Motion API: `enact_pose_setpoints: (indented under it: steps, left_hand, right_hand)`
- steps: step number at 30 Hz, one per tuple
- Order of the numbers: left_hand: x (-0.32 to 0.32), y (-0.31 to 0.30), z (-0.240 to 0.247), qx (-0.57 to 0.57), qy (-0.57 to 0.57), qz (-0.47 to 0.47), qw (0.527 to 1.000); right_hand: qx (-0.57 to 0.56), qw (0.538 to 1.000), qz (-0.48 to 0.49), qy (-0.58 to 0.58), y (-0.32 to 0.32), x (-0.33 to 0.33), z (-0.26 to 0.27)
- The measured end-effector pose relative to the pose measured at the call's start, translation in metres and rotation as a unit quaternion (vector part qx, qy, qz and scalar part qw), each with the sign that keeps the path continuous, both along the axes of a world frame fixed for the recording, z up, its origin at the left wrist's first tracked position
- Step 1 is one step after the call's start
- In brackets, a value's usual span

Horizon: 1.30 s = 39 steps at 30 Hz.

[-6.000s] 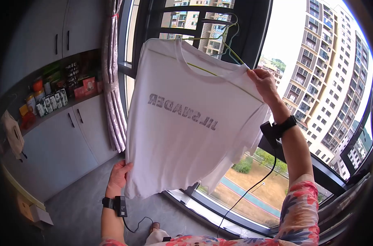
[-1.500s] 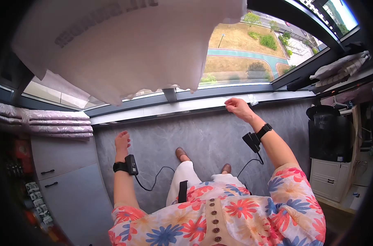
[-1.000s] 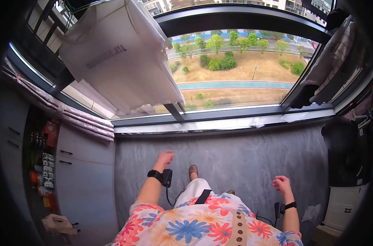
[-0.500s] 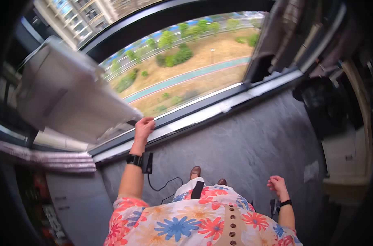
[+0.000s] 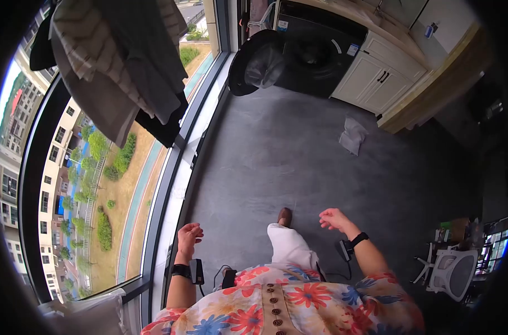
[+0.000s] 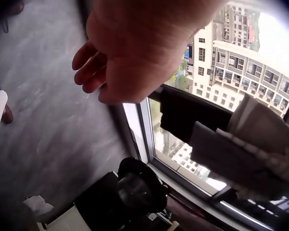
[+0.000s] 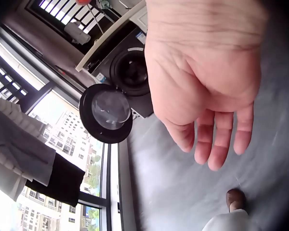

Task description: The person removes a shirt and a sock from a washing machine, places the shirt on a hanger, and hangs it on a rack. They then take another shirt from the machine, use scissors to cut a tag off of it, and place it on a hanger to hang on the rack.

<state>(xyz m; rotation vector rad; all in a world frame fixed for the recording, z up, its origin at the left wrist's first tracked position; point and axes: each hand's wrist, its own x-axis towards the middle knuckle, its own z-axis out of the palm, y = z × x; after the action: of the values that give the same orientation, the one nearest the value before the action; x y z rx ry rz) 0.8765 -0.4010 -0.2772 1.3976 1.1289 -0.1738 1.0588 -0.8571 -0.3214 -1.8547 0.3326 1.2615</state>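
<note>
My left hand point(image 5: 188, 241) hangs relaxed beside the window, its fingers loosely bent and holding nothing. Over the grey floor, my right hand point(image 5: 335, 219) is likewise bare, with its palm and loose fingers showing in the right wrist view. A black washing machine point(image 5: 321, 64) stands ahead, its round door point(image 5: 240, 70) swung wide toward the window; the drum opening point(image 7: 130, 72) shows in the right wrist view. Grey and striped clothes point(image 5: 106, 61) hang at the upper left. Pale cloth point(image 5: 92, 312) shows at the lower left edge.
White cabinets point(image 5: 374, 81) adjoin the washer on its right. A crumpled plastic bag point(image 5: 353, 135) lies on the floor point(image 5: 265, 151). The window sill point(image 5: 181, 167) runs along my left. At the lower right is an office chair point(image 5: 455, 273).
Six seconds ago both hands held a white T-shirt on a hanger; by 1.5 seconds ago they had let go and it hung at the window. Since then, the view has swung right toward the washer.
</note>
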Motion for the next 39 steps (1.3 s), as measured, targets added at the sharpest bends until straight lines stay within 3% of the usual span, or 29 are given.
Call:
enact_pose_setpoints:
  steps: [8,12,19,30,39]
  left_hand:
    - [0.192,-0.075,0.007,-0.025,-0.003,-0.089,0.996]
    - [0.262,-0.081,-0.008,-0.043,-0.011,-0.125,0.991]
    - [0.376,-0.059,-0.049,-0.063,0.019,-0.076,0.995]
    - [0.591,-0.071,-0.093,-0.066,0.033,-0.114,0.991]
    - [0.647,-0.174,-0.174,-0.077,0.071,0.046,0.993]
  right_hand:
    - [-0.011,0.998,-0.054,-0.012,-0.078,0.139,-0.001]
    - [0.01,0.998,-0.054,-0.027,-0.055,0.23,-0.003]
    - [0.056,0.997,0.001,-0.05,0.005,0.375,-0.024]
    - [0.004,1.0,-0.017,0.004,-0.005,0.581,-0.07]
    - [0.014,0.995,0.09,-0.037,0.056,0.807,-0.168]
